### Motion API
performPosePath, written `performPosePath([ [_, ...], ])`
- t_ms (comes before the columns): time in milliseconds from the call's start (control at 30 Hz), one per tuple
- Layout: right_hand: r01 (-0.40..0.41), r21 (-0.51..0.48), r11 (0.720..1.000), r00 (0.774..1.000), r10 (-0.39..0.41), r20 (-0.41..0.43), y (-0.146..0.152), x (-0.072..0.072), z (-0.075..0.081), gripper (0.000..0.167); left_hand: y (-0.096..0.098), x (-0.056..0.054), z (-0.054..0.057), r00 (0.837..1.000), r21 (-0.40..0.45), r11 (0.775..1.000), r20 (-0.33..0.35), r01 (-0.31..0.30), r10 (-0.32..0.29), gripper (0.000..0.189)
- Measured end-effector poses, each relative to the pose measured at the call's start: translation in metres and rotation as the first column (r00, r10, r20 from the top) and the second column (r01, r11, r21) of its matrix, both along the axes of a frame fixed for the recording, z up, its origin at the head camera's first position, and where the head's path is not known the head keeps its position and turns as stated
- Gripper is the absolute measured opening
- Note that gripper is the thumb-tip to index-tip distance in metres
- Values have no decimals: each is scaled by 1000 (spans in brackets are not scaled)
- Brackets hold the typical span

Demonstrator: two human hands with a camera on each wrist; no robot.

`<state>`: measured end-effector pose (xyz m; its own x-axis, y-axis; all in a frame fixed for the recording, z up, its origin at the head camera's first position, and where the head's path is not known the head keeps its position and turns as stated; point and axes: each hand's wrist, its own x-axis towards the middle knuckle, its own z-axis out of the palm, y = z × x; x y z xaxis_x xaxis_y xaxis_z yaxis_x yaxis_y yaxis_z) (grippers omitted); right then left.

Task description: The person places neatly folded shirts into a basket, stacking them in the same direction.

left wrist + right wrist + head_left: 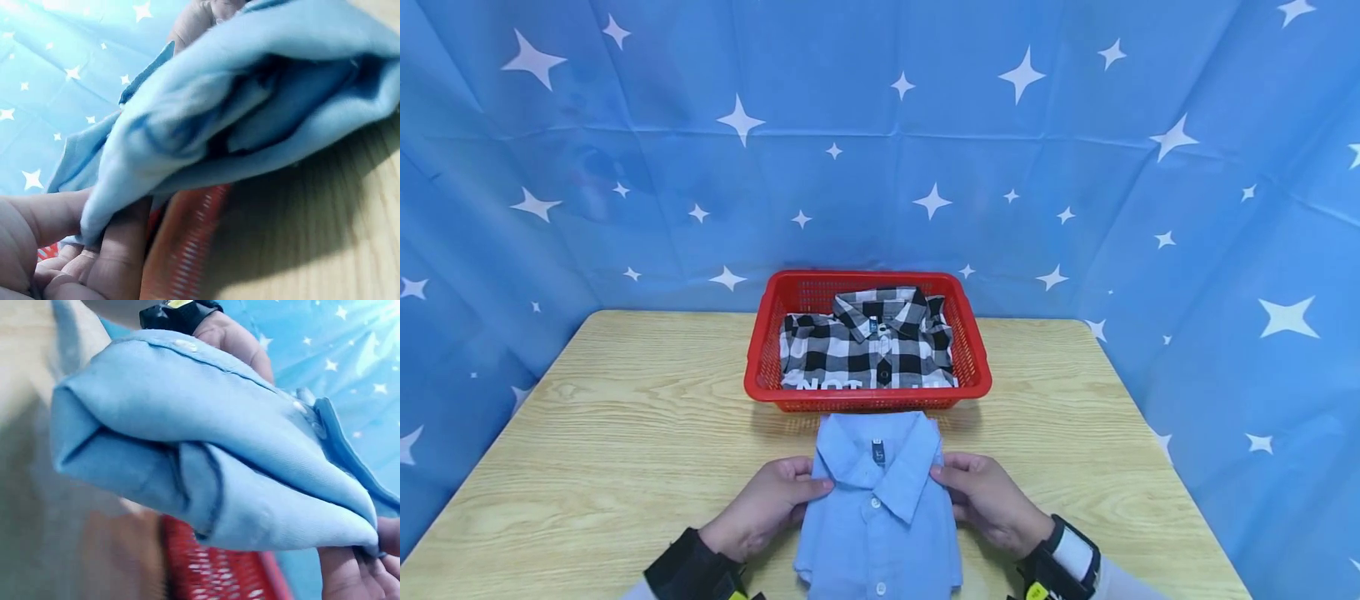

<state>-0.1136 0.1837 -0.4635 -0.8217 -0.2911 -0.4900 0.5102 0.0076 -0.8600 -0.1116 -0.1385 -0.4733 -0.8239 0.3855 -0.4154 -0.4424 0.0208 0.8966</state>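
A folded light blue shirt (880, 533) with a collar and white buttons is held up between both hands in front of the basket. My left hand (775, 500) pinches its left edge near the collar, thumb on top and fingers beneath. On the opposite edge my right hand (988, 504) grips it the same way. Seen from the left wrist, the shirt (187, 125) is raised above the wooden surface, its folded layers visible from the side. In the right wrist view the shirt's folds (250, 494) hang over the table, with the fingertips at the lower right.
A red plastic basket (760, 358) stands at the back middle of the wooden table (647, 400). Inside it lies a folded black-and-white checked shirt (880, 350) with white lettering. Behind the table hangs a blue cloth (850, 183) with white stars.
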Motion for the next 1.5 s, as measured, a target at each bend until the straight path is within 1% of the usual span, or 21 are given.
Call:
performPosePath([
  [67, -5, 27, 1000, 999, 6, -54, 2, 2, 9, 40, 1, 1, 7, 999, -5, 1000, -35, -2, 1, 36],
  [133, -14, 53, 998, 994, 20, -105, 3, 3, 22, 41, 2, 3, 19, 997, -8, 1000, -76, 0, 0, 36],
  [267, -25, 44, 999, 985, 32, -169, 4, 0, 53, 41, 1, 2, 53, 988, -57, 998, -153, -18, 9, 37],
  [367, -12, 24, 1000, 974, 17, -224, 3, -10, 74, 37, -1, -7, 78, 980, -89, 995, -199, -35, 17, 38],
  [467, 21, 8, 1000, 961, -18, -276, -1, -28, 92, 33, -3, -23, 101, 966, -86, 996, -259, -38, 15, 37],
  [600, 47, -9, 999, 947, -48, -319, -8, -61, 112, 29, -7, -52, 129, 944, -100, 994, -331, -37, 2, 35],
  [700, 52, -21, 998, 933, -56, -355, -14, -89, 125, 24, -7, -76, 143, 929, -132, 990, -371, -50, -2, 33],
  [767, 59, -23, 998, 924, -64, -377, -18, -107, 131, 22, -7, -92, 149, 921, -160, 985, -390, -69, 1, 31],
  [867, 88, 3, 996, 916, -80, -392, -24, -134, 135, 19, -4, -117, 155, 918, -187, 976, -395, -110, 27, 28],
  [967, 116, 48, 992, 912, -88, -402, -28, -157, 135, 19, 1, -139, 156, 920, -216, 962, -384, -166, 73, 29],
  [1067, 143, 64, 988, 907, -105, -407, -31, -176, 133, 22, 7, -157, 153, 919, -243, 945, -377, -220, 117, 31],
  [1133, 172, 84, 981, 905, -124, -407, -32, -185, 129, 25, 12, -167, 147, 916, -249, 936, -373, -250, 146, 33],
  [1233, 225, 135, 965, 911, -159, -381, -34, -197, 118, 28, 18, -177, 135, 912, -270, 914, -358, -304, 197, 26],
  [1333, 263, 193, 945, 920, -185, -346, -37, -204, 106, 30, 22, -185, 123, 913, -301, 891, -333, -340, 236, 17],
  [1433, 275, 248, 929, 925, -185, -332, -42, -207, 97, 32, 23, -189, 114, 917, -328, 875, -303, -356, 259, 29],
  [1500, 275, 285, 918, 927, -175, -332, -45, -208, 93, 32, 23, -190, 109, 924, -345, 873, -284, -346, 254, 34],
])
